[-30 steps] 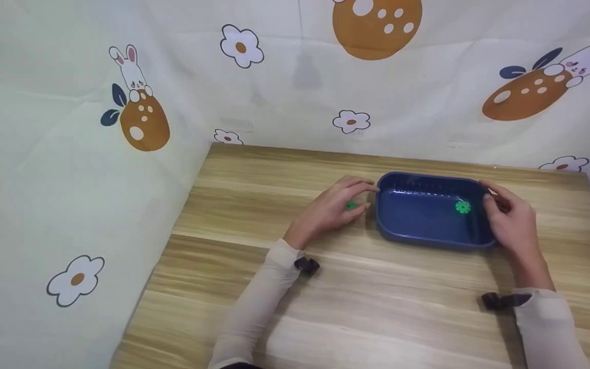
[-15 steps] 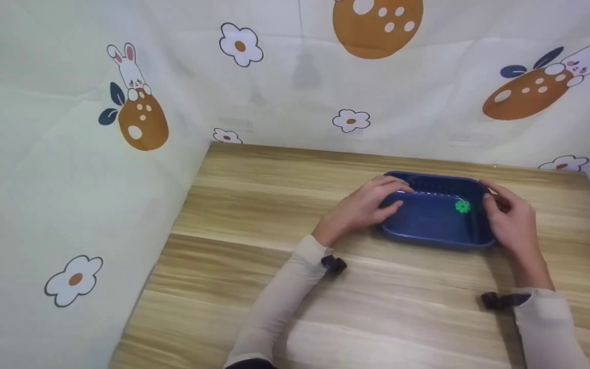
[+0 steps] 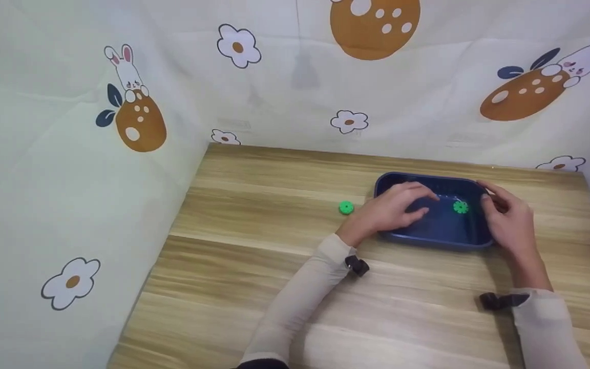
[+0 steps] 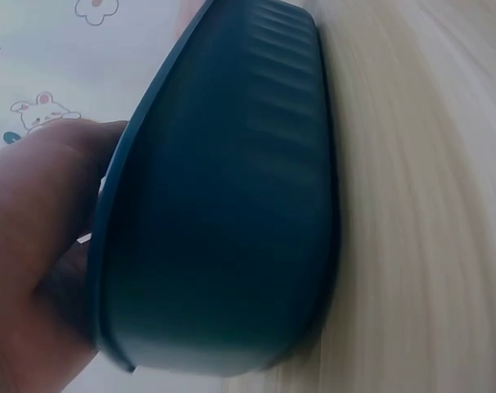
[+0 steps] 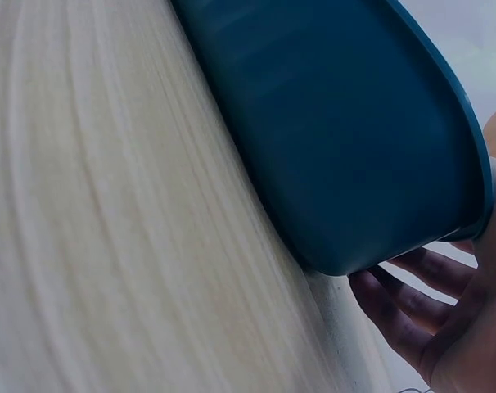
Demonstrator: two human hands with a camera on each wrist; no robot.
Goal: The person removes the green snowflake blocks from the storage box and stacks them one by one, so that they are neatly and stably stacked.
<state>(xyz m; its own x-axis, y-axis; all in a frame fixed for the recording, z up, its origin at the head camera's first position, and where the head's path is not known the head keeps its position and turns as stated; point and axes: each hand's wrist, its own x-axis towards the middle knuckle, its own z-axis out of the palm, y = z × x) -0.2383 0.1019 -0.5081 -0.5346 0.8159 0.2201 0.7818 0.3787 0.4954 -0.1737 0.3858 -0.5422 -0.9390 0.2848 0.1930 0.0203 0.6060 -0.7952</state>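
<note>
A dark blue rectangular tray [image 3: 443, 228] stands on the table, with a green notched plastic disc [image 3: 460, 207] lying in its right part. Over the tray's left part reaches my left hand [image 3: 392, 210], its fingers loosely bent, thumb apart, nothing seen between them. My right hand [image 3: 512, 220] grips the tray's right end, thumb at the rim and fingers round the outside. Left of the tray, near my left wrist, a second green disc [image 3: 346, 207] lies on the wood. In the left wrist view the tray wall [image 4: 223, 205] hides my left fingertips.
The wood-grain table [image 3: 254, 205] extends left of and in front of the tray. A pale patterned cloth [image 3: 285, 92] hangs along the back and the left side. Dark straps with small devices [image 3: 357, 265] sit on both wrists.
My left hand has moved right, from beside the tray to above its inside. The disc on the table has come into full sight behind it. The right hand keeps its hold.
</note>
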